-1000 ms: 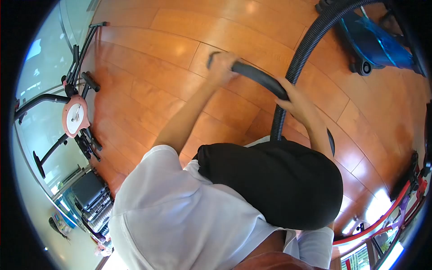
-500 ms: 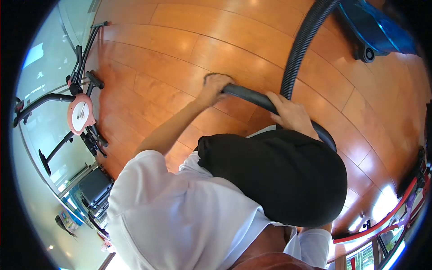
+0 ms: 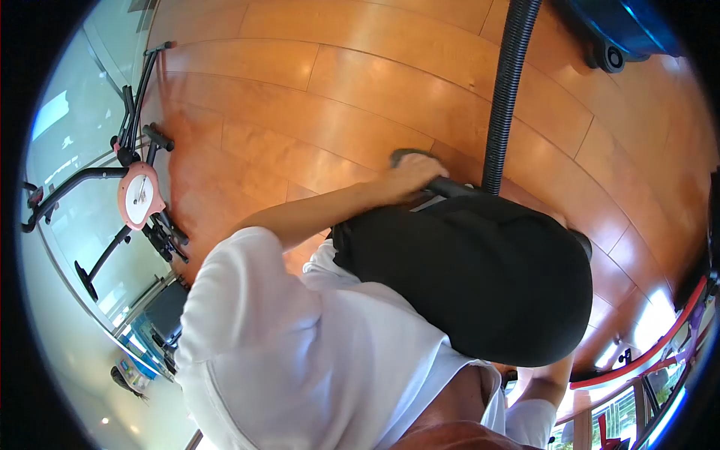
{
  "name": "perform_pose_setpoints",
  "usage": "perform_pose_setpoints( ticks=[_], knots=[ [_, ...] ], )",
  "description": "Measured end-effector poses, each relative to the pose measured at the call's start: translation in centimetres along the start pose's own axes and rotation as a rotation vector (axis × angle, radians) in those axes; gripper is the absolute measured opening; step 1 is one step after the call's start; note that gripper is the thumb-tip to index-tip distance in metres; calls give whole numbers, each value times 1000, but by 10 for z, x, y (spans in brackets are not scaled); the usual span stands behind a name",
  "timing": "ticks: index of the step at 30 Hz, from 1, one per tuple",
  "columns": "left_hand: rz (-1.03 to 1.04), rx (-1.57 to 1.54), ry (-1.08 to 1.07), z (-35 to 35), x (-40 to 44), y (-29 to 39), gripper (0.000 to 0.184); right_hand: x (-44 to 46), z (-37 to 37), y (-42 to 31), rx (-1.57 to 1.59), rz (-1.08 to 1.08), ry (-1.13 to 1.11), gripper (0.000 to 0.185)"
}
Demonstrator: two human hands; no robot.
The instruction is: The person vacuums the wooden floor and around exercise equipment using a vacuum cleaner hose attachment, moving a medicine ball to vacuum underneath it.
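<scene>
My left hand [image 3: 416, 176] is wrapped round a smooth black curved tube [image 3: 450, 187] just beyond my black-clothed knee [image 3: 465, 277]. The tube's far end shows beside my fingers. Only a sliver of my right hand [image 3: 559, 219] shows past the knee's right edge. Its fingers are hidden, near another dark part of the tube [image 3: 583, 244]. A ribbed black hose [image 3: 504, 97] rises from behind the knee to the top edge.
A blue wheeled machine [image 3: 630, 30] stands on the wooden floor [image 3: 360, 82] at the upper right. An exercise bike [image 3: 140, 195] is by the glass panels at left. A curved red bar [image 3: 645, 364] runs along the lower right. Dark cases [image 3: 165, 311] sit lower left.
My left hand and the tube have moved right and closer to the knee. My right hand has gone mostly out of sight behind it. The blue machine appears higher.
</scene>
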State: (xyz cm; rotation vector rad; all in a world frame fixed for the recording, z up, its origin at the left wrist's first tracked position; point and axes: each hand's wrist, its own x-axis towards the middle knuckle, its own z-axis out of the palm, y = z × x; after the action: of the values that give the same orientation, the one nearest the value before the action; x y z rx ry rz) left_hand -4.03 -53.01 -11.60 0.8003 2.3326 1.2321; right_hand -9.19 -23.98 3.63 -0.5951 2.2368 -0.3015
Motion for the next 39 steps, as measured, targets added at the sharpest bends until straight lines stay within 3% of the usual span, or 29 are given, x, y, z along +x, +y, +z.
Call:
perform_pose_setpoints(
  ticks=[4, 7, 8, 11, 13, 15, 18, 22, 24, 27, 30, 33, 34, 39],
  knots=[
    [-242, 136, 71, -43, -91, -18, 47, 76, 33, -42, 41, -368, 148, 46],
    [-340, 193, 146, -47, -97, -14, 51, 93, 16, -52, 7, -446, 110, 41],
    [-354, 193, 150, -46, -98, -11, 51, 90, 15, -53, -21, -403, 5, 38],
    [-212, 129, 70, -16, -68, -16, 45, 46, 18, -32, 92, -235, 46, 31],
    [-87, 0, 25, -4, -19, -1, 42, 9, -1, -27, 116, -150, 293, 28],
    [-4, 0, 18, 4, 23, 15, 39, -7, 0, -4, 69, -92, 401, 27],
    [26, 10, 45, 7, 34, 11, 38, -11, 8, 18, 21, -74, 344, 27],
    [-171, 201, 95, -48, -13, -31, 39, 48, 9, -23, 73, -174, 300, 39],
    [-202, 319, 197, -89, -33, -55, 45, 101, 33, -33, 54, -345, 483, 45],
    [-316, 312, 249, -110, -26, -51, 46, 136, 18, -33, 66, -342, 363, 57],
    [-162, 313, 265, -85, -14, -55, 47, 96, 24, -18, 57, -271, 350, 51],
    [-121, 302, 102, -59, 21, -18, 46, 50, 57, 18, 210, -155, 403, 49],
    [-110, 282, 4, -55, 38, -3, 45, 30, 51, 27, 218, -113, 453, 45],
    [306, 375, 61, -81, 147, 123, 48, -88, 5, 60, 339, 78, 740, 35]
  ],
)
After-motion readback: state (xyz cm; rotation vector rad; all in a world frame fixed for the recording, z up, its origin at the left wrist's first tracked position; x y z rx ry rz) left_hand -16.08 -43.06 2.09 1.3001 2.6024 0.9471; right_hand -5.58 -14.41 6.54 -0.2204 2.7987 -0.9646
